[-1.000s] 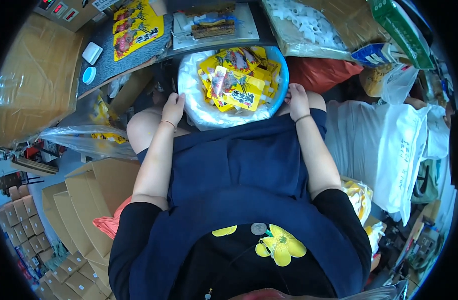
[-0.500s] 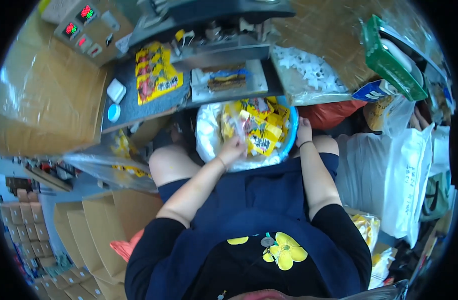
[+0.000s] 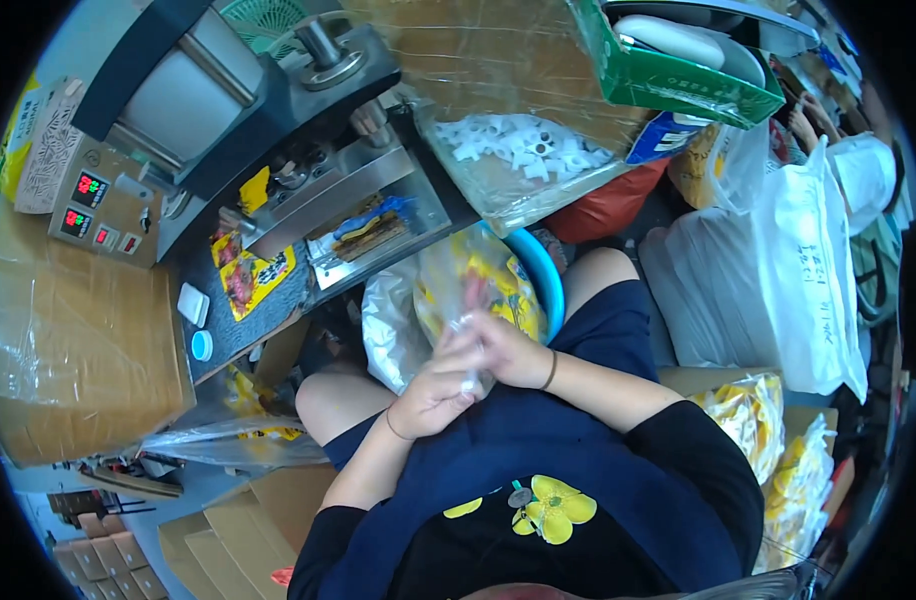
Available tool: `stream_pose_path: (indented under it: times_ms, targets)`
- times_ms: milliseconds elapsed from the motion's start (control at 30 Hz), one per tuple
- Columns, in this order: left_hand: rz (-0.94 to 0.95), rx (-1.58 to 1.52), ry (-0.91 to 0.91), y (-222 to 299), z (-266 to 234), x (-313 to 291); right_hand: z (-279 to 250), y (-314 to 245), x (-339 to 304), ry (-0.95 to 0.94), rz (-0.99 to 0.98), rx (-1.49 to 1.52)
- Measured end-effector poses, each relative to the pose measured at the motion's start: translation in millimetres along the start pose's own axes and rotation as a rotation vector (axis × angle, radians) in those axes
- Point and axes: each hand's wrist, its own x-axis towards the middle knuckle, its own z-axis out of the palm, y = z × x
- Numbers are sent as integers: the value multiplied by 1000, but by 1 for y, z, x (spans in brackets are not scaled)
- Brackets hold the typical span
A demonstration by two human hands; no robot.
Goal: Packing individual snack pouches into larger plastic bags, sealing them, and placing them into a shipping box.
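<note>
My left hand [image 3: 430, 400] and my right hand [image 3: 508, 350] meet in front of my lap. Their fingers are closed around the bunched top of a clear plastic bag [image 3: 440, 275], somewhat smeared by motion. Yellow printed packets [image 3: 513, 290] show through and behind the film. Beneath is a blue round tub [image 3: 546, 265] between my knees, with a white plastic liner [image 3: 383, 335] hanging over its left side. How much of the packets lies inside the clear bag I cannot tell.
A press machine [image 3: 308, 200] with a control box [image 3: 103, 195] stands on the bench ahead. Yellow packet sheets [image 3: 263, 280] lie there beside a small blue-lidded jar [image 3: 201, 345]. White plastic pieces [image 3: 523, 145] fill a tray at right. A big white sack [image 3: 768, 280] stands right.
My right hand has left the tub's right rim and joined my left hand at the clear bag. My view has turned, so the press now shows more fully.
</note>
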Motion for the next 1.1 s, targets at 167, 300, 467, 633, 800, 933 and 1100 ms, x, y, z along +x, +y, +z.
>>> stream_pose_path:
  times_ms: [167, 300, 467, 633, 800, 933, 1100]
  targets:
    - [-313, -71, 104, -70, 11, -26, -43, -34, -17, 83, 11, -869]
    - [-30, 653, -54, -83, 34, 3, -16, -42, -7, -196, -596, -765]
    - [-318, 562, -56, -129, 52, -18, 7, -23, 13, 81, -321, -564]
    - [-331, 289, 306, -102, 52, -16, -32, 44, 0, -217, 211, -289]
    - [-718, -132, 347, -101, 33, -20, -8, 44, -13, 16, 264, -644]
    - [-699, -646, 160, -116, 7, -29, 7, 9, -19, -71, -180, -827]
    - [-619, -277, 135, -100, 13, -25, -1, 75, -24, 29, 9, -800]
